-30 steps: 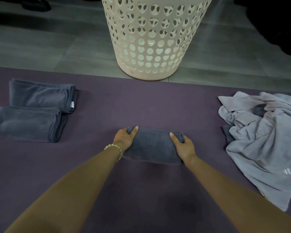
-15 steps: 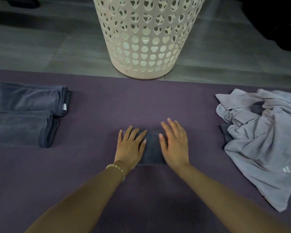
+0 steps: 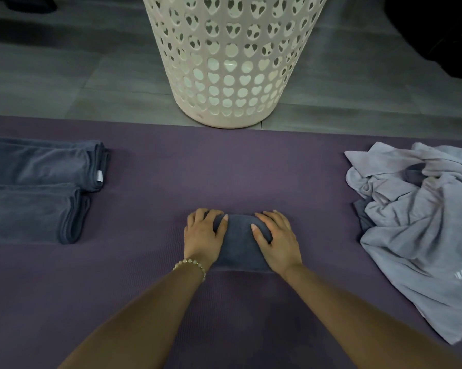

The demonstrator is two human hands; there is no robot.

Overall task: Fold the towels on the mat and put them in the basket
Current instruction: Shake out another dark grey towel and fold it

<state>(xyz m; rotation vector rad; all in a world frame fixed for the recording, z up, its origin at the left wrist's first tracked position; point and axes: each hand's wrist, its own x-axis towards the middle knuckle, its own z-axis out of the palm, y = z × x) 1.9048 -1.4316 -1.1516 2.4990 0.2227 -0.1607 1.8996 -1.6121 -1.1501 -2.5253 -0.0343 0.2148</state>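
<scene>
Gripping one small folded dark grey towel (image 3: 239,243) at both ends: left hand (image 3: 201,235) and right hand (image 3: 276,239) each curl fingers over an end, thumbs on top. It's on the purple foam mat (image 3: 224,169), near-side of the one cream plastic basket with heart-shaped holes (image 3: 232,62). Left of the basket are two more folded dark grey towels, touching: far folded towel (image 3: 43,162) and near folded towel (image 3: 30,211). Right of it there's one crumpled pale lilac cloth pile (image 3: 416,222).
</scene>
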